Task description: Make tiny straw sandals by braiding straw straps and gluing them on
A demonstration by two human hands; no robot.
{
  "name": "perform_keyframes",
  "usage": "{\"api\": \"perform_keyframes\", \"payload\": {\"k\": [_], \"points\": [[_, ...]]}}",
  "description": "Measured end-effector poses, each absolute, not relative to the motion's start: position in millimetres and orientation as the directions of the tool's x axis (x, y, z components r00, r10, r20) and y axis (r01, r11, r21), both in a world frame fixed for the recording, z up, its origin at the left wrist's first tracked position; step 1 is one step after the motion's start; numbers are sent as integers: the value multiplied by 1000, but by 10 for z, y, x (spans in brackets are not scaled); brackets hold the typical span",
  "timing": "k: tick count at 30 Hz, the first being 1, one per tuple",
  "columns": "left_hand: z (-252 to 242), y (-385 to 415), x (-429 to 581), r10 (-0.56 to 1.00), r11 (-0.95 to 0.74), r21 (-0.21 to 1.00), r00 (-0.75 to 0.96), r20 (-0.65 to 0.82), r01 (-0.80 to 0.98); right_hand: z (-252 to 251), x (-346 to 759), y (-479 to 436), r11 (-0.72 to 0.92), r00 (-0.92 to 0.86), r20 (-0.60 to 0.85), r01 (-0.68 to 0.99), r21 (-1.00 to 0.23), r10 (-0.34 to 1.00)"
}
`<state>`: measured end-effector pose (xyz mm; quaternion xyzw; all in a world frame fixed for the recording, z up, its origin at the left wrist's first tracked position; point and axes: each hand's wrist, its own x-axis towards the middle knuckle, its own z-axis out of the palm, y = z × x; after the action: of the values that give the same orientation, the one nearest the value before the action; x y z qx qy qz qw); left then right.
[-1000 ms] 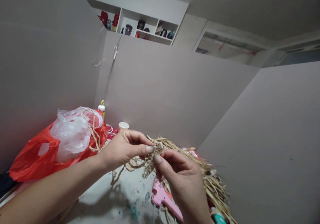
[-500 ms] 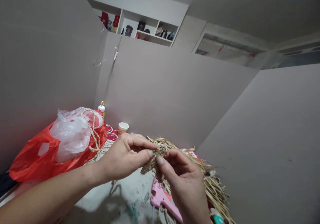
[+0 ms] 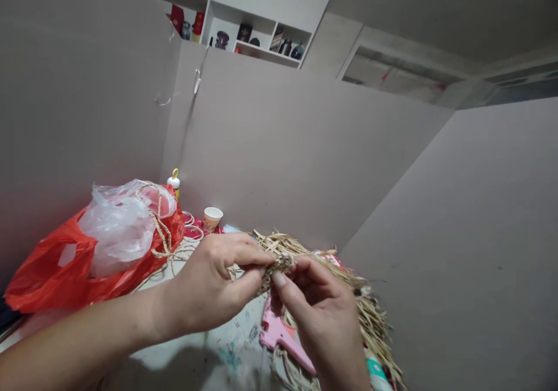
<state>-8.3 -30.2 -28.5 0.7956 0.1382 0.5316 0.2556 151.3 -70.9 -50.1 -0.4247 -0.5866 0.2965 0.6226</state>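
Between both hands, above the table (image 3: 183,362), is a small braided straw piece (image 3: 282,263), mostly covered by the fingers. My left hand (image 3: 222,280) pinches it from the left with thumb and index finger. From the right, my right hand (image 3: 318,309) grips it, its thumb pressed on the near side. Below the hands lies a pink glue gun (image 3: 276,330), partly hidden by my right hand. A bundle of dry straw (image 3: 370,315) spreads behind and to the right of the hands.
A red plastic bag (image 3: 47,269) with a clear plastic bag (image 3: 117,228) and braided cord (image 3: 163,234) sits at the left. Behind stand a paper cup (image 3: 213,219) and a yellow-topped bottle (image 3: 174,183). Grey partitions (image 3: 270,141) enclose the table. A green-and-white roll (image 3: 375,370) lies at lower right.
The view has shifted slightly, so the background sits a little higher and the bag further left. The straw piece has turned a little between the fingers, and less of its lower end shows.
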Motion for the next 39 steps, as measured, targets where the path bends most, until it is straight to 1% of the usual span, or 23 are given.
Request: {"api": "perform_keyframes", "payload": {"k": [2, 4, 6, 9, 11, 13, 15, 18, 21, 24, 32, 39], "points": [[-292, -316, -77, 445, -867, 497, 385, 808, -42, -511, 1514, -711, 467, 136, 482, 127, -875, 866], [-288, -330, -78, 440, -875, 484, 366, 820, -32, -517, 1513, -706, 473, 138, 486, 118, -873, 863], [-276, -344, -86, 469, -858, 512, 361, 806, -29, -519, 1514, -699, 477, 130, 486, 96, -874, 864], [-255, -364, -102, 557, -783, 621, 395, 731, -45, -522, 1525, -694, 489, 126, 492, 57, -870, 861], [-248, -367, -105, 636, -690, 721, 416, 650, -71, -527, 1540, -696, 492, 120, 494, 45, -869, 861], [-243, -355, -101, 710, -548, 826, 447, 543, -133, -533, 1560, -696, 488, 108, 489, 38, -872, 865], [-236, -321, -95, 751, -387, 900, 499, 434, -200, -537, 1585, -693, 476, 83, 477, 37, -879, 875], [-219, -237, -94, 769, -203, 953, 566, 298, -226, -540, 1629, -679, 460, 29, 461, 33, -887, 887], [-210, -153, -96, 736, -110, 974, 642, 214, -199, -535, 1667, -667, 454, 15, 454, 7, -891, 891], [-224, -110, -92, 703, -93, 978, 683, 197, -187, -521, 1690, -671, 441, 29, 441, -17, -897, 897], [-275, -96, -86, 682, -74, 979, 707, 188, -189, -524, 1691, -691, 412, 36, 411, -36, -910, 911], [-290, -72, -111, 645, -68, 974, 735, 208, -216, -519, 1680, -691, 411, 26, 411, 11, -912, 911]]}}
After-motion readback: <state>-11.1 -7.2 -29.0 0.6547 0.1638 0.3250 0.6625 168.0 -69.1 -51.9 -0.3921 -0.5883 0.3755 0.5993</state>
